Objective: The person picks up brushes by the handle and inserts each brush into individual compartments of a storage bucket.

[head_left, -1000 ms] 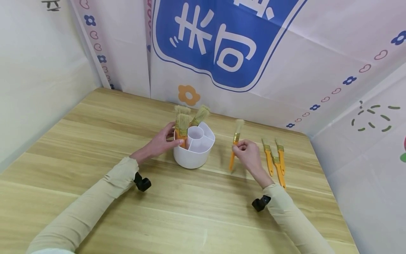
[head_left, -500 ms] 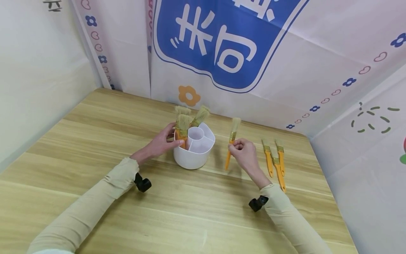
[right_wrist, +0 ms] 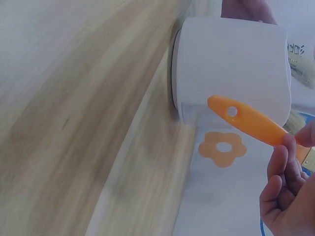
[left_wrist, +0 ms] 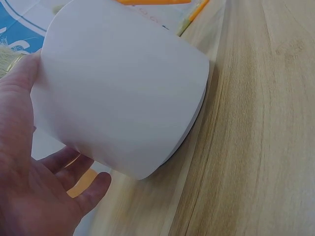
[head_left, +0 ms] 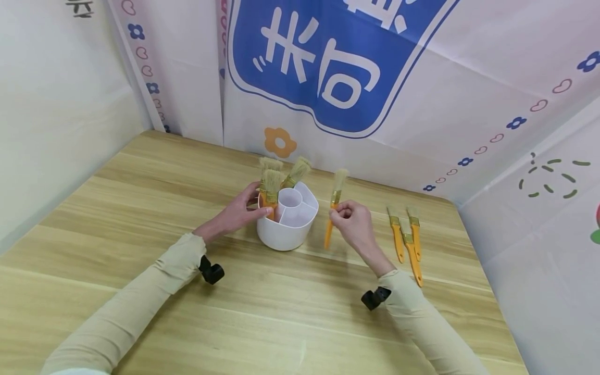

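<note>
CHANGE: right hand (head_left: 353, 221) has brought brush (head_left: 336, 197) leftward, nearer to white holder (head_left: 281, 235), but not yet inside | RIGHT GRIP: pinching brush handle | LEFT HAND (head_left: 238, 211): holding white holder | BRUSH: above table (head_left: 262, 323), bristles upward

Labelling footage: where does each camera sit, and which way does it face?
Head: on the head, forward and down at the table; left hand, right hand, sleeves show.
Left wrist: on that wrist, sideways at the holder; left hand shows.
Right wrist: on that wrist, toward brush and holder; right hand, part of left hand show.
Both wrist views share the holder.
</note>
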The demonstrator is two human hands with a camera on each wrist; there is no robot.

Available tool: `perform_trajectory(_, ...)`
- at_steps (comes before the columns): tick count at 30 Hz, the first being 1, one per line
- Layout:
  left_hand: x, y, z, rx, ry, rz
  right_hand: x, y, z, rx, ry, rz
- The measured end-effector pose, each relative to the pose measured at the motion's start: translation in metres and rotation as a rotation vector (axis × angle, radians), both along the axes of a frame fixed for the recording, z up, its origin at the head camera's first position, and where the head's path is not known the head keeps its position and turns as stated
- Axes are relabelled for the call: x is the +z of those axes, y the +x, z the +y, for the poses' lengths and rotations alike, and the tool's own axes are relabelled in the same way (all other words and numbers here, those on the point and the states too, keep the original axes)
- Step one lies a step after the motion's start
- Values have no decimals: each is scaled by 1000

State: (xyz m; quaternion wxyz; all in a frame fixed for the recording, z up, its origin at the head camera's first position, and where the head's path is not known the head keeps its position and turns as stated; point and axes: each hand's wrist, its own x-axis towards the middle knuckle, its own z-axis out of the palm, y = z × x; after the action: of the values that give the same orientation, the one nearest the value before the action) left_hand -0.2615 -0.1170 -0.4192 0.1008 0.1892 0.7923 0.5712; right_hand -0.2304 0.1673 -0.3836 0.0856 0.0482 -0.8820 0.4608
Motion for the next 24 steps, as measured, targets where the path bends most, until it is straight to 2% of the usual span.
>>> perform_trajectory(11,-1,-1,0,5,-9,-6,7,1,-10,9,1,29)
perform_trajectory(24,-3,-2,1,8,4,16,17,2,-23,46,-73,49)
